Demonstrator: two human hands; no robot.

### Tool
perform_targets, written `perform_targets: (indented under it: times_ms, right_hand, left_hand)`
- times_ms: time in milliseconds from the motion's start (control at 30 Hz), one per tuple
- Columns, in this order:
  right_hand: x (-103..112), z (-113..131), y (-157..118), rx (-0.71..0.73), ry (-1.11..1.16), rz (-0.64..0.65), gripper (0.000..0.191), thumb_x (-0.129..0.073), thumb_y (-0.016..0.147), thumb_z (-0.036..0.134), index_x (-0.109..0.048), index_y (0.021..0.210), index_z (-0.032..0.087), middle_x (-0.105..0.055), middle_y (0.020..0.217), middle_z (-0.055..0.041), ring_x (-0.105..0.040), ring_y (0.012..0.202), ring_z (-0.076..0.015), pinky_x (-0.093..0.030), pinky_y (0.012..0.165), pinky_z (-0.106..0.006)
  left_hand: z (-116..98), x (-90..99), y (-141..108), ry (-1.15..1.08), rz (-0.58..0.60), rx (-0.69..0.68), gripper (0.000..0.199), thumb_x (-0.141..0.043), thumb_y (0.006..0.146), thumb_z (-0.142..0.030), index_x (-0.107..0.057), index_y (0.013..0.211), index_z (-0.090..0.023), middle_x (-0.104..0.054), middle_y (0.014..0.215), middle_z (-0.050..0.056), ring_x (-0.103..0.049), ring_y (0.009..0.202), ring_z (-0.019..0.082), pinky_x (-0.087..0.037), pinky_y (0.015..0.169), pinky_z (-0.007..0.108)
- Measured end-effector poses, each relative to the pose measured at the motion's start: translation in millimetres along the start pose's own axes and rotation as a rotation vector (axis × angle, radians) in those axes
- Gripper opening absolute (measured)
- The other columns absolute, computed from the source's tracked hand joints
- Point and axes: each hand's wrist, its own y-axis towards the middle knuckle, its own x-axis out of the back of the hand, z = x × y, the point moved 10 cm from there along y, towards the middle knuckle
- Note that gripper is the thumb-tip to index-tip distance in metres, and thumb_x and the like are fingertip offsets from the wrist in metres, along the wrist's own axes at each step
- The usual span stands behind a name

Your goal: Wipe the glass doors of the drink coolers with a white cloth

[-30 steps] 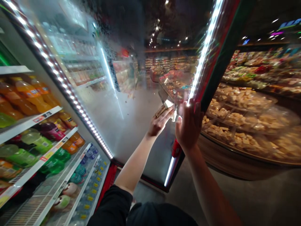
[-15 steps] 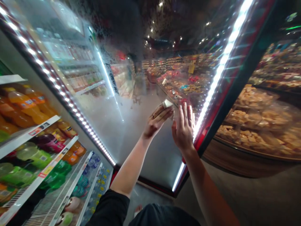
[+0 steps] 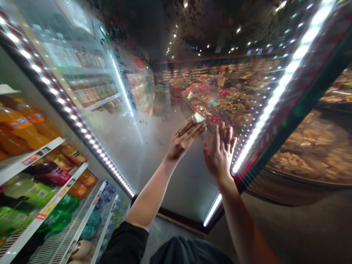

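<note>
The open glass door (image 3: 165, 172) of a drinks fridge stands in front of me, partly fogged and speckled with dark spots higher up. My left hand (image 3: 183, 141) presses a small white cloth (image 3: 197, 118) to the pane; only its edge shows past the fingers, so I cannot tell if it is fabric or paper. A ring is on one finger. Close by on the right, my right hand (image 3: 220, 150) is raised at the glass beside the lit door edge, fingers stretched upward, holding nothing. Whether its palm fully touches the pane is hidden.
At left, fridge shelves (image 3: 57, 145) hold orange, green and purple drink bottles (image 3: 20, 124). LED strips (image 3: 288, 69) line both sides of the door. Beyond it at right stands a rounded display (image 3: 305, 146) of packaged food. Grey floor (image 3: 275, 227) lies below.
My view has shifted slightly, and the door's right edge stands farther right. My right hand has moved a little right and down, its fingers more bent. The left hand has stayed nearly in place with the cloth.
</note>
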Motion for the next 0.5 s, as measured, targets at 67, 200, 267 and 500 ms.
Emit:
perform_targets:
  times_ms: [67,200,267,500]
  right_hand:
    - [-3,4,0,0.022,-0.026,0.000,0.078,-0.043,0.110,0.034,-0.006,0.179,0.028,-0.039,0.177,-0.0165,-0.040,0.163,-0.0350,-0.044,0.124,-0.062]
    - [-9,16,0,0.065,-0.067,-0.014,0.079,-0.046,0.109,0.032,-0.008,0.179,0.025,-0.037,0.178,-0.0180,-0.037,0.165,-0.0351,-0.039,0.128,-0.063]
    - [-12,21,1,0.070,-0.076,-0.024,0.079,-0.046,0.109,0.032,-0.008,0.179,0.024,-0.035,0.179,-0.0181,-0.033,0.166,-0.0353,-0.035,0.130,-0.065]
    - [-19,40,2,0.112,-0.060,-0.054,0.084,-0.047,0.110,0.029,0.001,0.178,0.026,-0.035,0.179,-0.0173,-0.027,0.168,-0.0328,-0.032,0.132,-0.064]
  left_hand:
    - [14,12.8,2,-0.026,-0.120,0.095,0.067,-0.051,0.105,0.001,-0.048,0.167,-0.026,-0.070,0.154,0.007,-0.057,0.153,0.019,-0.044,0.133,0.035]
    - [26,13.8,15,-0.040,-0.216,0.251,0.065,-0.050,0.107,-0.001,-0.049,0.166,-0.027,-0.064,0.161,0.009,-0.052,0.157,0.022,-0.040,0.136,0.040]
    - [21,6.5,18,-0.048,-0.117,0.184,0.063,-0.049,0.107,-0.002,-0.051,0.165,-0.028,-0.063,0.162,0.008,-0.052,0.157,0.022,-0.039,0.136,0.041]
    - [37,30.3,-5,-0.022,-0.015,0.017,0.064,-0.055,0.106,-0.002,-0.051,0.165,-0.028,-0.065,0.160,0.009,-0.056,0.153,0.021,-0.042,0.135,0.041]
